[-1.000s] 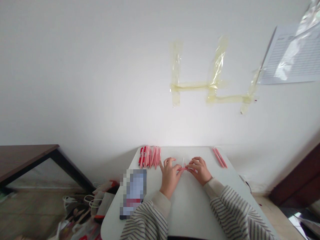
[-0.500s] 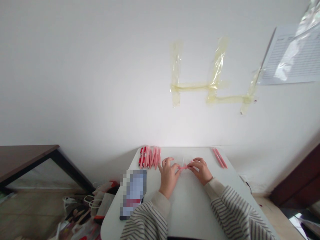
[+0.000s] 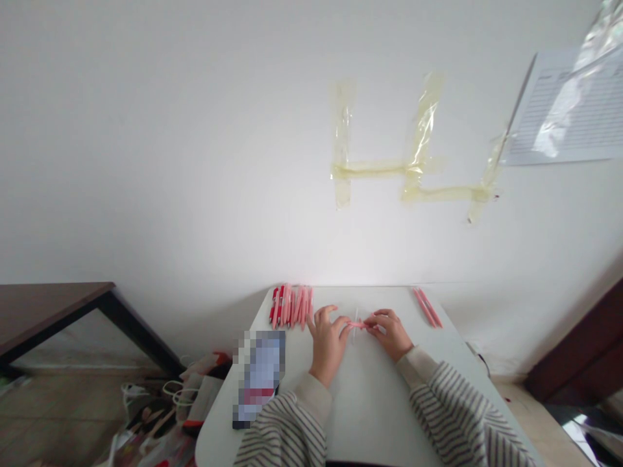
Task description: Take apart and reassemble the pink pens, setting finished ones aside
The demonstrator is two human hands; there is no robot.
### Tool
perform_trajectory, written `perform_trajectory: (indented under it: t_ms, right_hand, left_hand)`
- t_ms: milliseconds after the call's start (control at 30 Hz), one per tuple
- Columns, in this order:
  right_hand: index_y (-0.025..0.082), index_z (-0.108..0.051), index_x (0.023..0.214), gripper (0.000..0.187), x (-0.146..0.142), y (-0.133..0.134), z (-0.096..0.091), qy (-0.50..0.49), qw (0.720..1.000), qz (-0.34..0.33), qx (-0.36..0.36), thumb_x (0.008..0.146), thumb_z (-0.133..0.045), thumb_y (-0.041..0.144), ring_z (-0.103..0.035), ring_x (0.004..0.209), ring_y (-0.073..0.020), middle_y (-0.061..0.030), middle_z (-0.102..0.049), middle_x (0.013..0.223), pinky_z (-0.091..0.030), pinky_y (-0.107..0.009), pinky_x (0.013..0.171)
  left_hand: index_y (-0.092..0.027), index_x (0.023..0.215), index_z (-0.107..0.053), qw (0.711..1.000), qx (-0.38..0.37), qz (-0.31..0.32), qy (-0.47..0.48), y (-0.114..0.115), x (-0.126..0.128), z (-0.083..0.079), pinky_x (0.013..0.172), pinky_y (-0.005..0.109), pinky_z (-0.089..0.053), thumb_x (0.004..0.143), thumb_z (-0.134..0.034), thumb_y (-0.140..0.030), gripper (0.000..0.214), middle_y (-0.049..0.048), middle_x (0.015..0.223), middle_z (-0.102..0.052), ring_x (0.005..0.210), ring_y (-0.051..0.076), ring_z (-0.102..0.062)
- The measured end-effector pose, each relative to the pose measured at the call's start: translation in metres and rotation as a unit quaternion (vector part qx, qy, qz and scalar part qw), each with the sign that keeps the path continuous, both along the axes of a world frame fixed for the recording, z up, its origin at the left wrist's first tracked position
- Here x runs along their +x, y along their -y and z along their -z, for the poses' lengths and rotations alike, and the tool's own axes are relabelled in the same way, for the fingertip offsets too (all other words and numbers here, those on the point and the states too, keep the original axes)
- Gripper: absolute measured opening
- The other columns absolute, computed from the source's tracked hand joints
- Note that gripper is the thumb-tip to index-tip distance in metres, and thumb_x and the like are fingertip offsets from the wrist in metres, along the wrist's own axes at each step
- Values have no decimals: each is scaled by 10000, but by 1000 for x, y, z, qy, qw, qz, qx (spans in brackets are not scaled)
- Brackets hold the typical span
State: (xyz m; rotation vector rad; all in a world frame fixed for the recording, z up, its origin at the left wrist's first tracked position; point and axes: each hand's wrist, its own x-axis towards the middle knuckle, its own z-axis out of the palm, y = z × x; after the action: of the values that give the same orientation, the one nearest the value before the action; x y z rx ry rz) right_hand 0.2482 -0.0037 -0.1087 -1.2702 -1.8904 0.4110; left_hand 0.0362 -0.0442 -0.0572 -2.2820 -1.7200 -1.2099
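Note:
My left hand point(image 3: 329, 336) pinches one end of a pink pen part point(image 3: 357, 324) between thumb and forefinger, its other fingers raised. From the other side, the fingertips of my right hand point(image 3: 388, 332) are closed on the same pink piece. A thin whitish stick, perhaps a refill point(image 3: 356, 314), lies on the table behind and under it. Several pink and red pens point(image 3: 292, 306) lie in a row just left of my left hand. Two pink pens point(image 3: 427, 307) rest slanted at the far right. How the held pieces join is too small to tell.
The white table point(image 3: 363, 408) stands against a wall with yellowish tape point(image 3: 374, 170) and a paper sheet point(image 3: 569, 117). A phone with a blurred screen point(image 3: 263, 373) lies at the table's left. Bags and clutter point(image 3: 170, 415) are on the floor beside a brown table point(image 3: 53, 301).
My right fingers have shifted slightly on the pink piece, and the part that stuck out behind them no longer shows. My left hand stays nearly in place.

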Motion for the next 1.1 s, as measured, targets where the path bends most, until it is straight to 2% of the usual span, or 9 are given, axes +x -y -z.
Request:
perform_trajectory:
  t_ms: [567,800,1100]
  right_hand:
    - [274,-813,979,226,1,-2,4,0,999,27,34,790,-711,202,-701,998,-256,-79,-779,973,-568,-424,925]
    - [283,-802,979,196,2,-2,0,13,999,14,51,837,-672,245,-684,965,-248,-51,-781,904,-529,-423,924]
    - [294,-788,995,214,7,0,-2,33,994,47,88,888,-607,254,-650,1019,-271,-52,-775,891,-501,-463,960]
  left_hand:
    - [-352,974,-791,1000,4,1,4,0,-1,1,1170,581,-288,912,-661,-376,146,55,1252,-602,1241,262,-507]
    - [-344,950,-791,1000,-1,-6,8,1,-1,-2,1163,608,-295,909,-670,-351,128,51,1256,-597,1244,268,-514]
    - [-289,915,-771,998,0,-50,23,-1,-3,-4,1146,596,-312,902,-673,-303,100,63,1231,-625,1235,269,-536]
